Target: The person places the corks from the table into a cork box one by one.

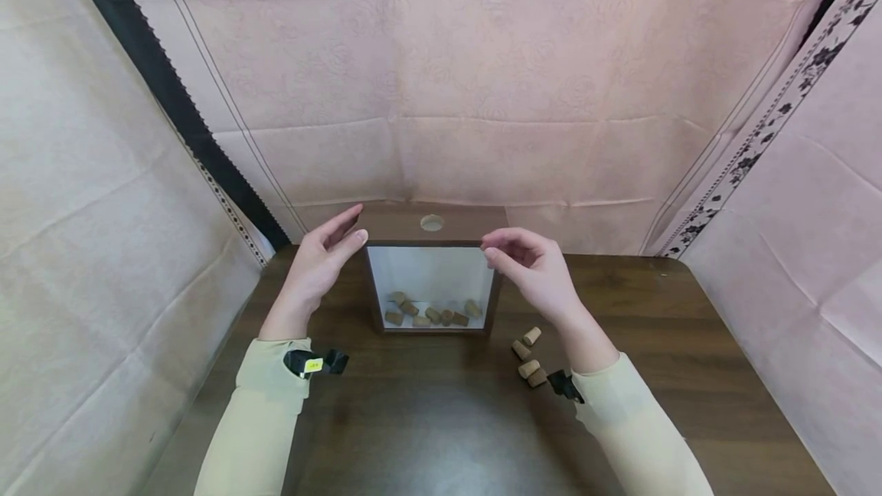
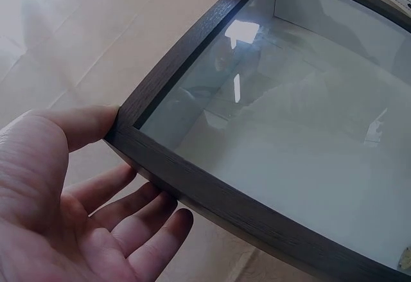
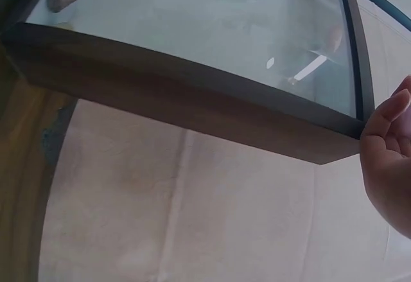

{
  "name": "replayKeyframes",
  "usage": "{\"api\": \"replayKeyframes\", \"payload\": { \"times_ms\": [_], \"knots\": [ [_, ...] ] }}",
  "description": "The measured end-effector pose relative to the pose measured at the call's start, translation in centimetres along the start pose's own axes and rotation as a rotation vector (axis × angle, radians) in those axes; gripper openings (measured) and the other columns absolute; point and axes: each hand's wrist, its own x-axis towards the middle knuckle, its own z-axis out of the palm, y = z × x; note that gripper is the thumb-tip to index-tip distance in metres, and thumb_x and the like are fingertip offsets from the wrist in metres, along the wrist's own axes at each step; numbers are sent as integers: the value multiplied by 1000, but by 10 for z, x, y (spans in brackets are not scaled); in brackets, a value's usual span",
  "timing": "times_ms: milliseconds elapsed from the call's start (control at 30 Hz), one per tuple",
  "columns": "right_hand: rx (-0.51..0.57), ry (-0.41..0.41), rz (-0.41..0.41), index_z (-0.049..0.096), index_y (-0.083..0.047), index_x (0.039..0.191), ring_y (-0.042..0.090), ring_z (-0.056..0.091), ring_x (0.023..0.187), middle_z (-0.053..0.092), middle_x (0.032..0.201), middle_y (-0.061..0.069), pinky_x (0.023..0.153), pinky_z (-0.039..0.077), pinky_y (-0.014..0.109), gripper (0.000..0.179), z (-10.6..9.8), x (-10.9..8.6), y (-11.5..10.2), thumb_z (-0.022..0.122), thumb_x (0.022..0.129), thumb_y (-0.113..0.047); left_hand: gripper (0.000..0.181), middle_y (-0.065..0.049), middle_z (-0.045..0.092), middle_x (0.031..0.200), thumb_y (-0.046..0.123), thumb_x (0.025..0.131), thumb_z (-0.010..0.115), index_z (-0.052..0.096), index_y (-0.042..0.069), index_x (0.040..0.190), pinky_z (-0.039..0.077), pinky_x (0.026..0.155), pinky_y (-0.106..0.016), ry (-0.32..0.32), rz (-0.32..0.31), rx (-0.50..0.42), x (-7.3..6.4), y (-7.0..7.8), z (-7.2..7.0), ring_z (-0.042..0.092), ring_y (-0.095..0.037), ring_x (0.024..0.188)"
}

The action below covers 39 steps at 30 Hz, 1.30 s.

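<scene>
1. Head view: an uneven push from the left hand could, I'd guess, tip the box standing on the desk; that hand's thumb and fingers are spread apart at the upper-left corner.
2. Corks inside might tumble if it tilts.
3. Right hand: a slip could twist the box; fingers curl at the upper-right corner, though whether they pinch it I cannot tell.
4. Loose corks may roll if the nearby sleeve brushes them.
</scene>
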Motion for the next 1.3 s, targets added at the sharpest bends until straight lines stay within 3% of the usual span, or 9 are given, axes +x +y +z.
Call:
{"api": "replayKeyframes", "payload": {
  "times_ms": [333,600,833,1067,1300],
  "knots": [
    [-94,-61,89,78,-4,114,19,72,94,77,110,8,80,60,27,16,-16,-21,19,78,98,-8,63,-1,45,167,45,104,71,51,27,161,33,125,-56,-3,-5,4,0,0,-1,41,-25,154],
    [-246,-147,149,78,-7,116,20,71,87,78,109,4,71,58,27,18,-42,-39,50,79,99,-13,63,0,46,167,44,104,70,51,26,161,35,124,-54,-10,8,0,2,-1,0,42,-24,154],
    [-277,-194,218,77,-10,119,20,72,99,78,111,6,82,59,27,19,-66,-53,83,78,100,-14,60,1,44,167,38,107,68,50,23,162,36,124,-49,-22,30,-19,1,-1,-1,41,-21,154],
    [-422,-245,305,75,-13,126,20,70,105,76,118,7,87,58,29,25,-88,-67,118,76,103,-21,61,0,44,167,39,107,69,50,23,162,36,124,-50,-20,30,-11,2,-1,-1,41,-22,154],
    [-500,-352,387,73,-6,130,26,68,116,74,127,12,99,56,46,32,-100,-76,144,77,101,-19,61,0,44,167,41,106,69,50,24,162,35,124,-51,-19,20,-7,1,0,-1,41,-22,154]
  ]
}}
